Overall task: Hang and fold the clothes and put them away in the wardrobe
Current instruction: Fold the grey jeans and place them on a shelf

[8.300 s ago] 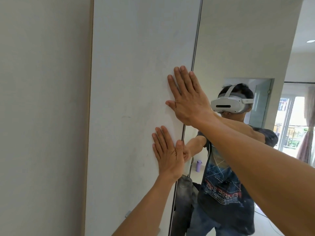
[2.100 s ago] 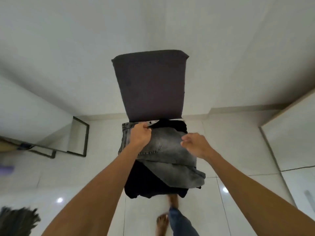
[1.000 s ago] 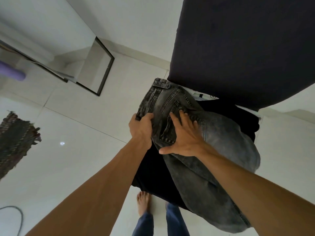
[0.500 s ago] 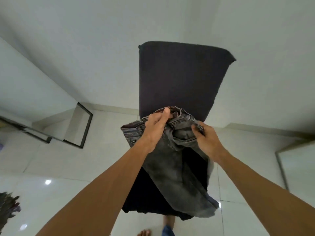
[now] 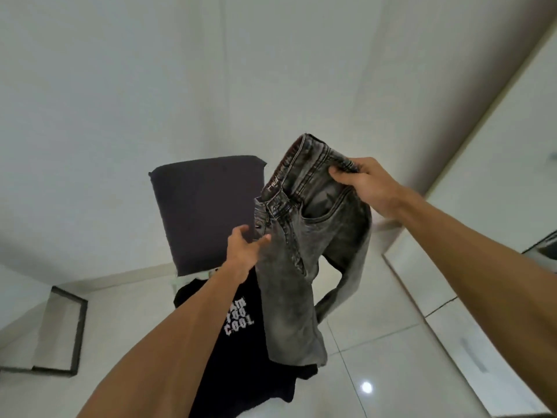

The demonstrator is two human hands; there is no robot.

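Grey washed jeans (image 5: 304,251) hang in the air in front of me, waistband up, legs dangling. My right hand (image 5: 361,182) grips the waistband at its right end. My left hand (image 5: 244,245) is lower, at the fly side of the jeans, with thumb and fingers spread and touching the cloth; no firm grip shows. Below lies a black T-shirt (image 5: 238,342) with white lettering, on the seat of a chair with a dark backrest (image 5: 208,212).
The chair stands against a white wall on a glossy tiled floor (image 5: 376,372). A black-framed mirror (image 5: 64,333) leans against the wall at the lower left. White wardrobe panels (image 5: 488,236) run along the right side.
The jeans have been lifted off the chair and raised to the right. My right hand slid along the waistband; my left hand let go of the waistband and dropped lower.
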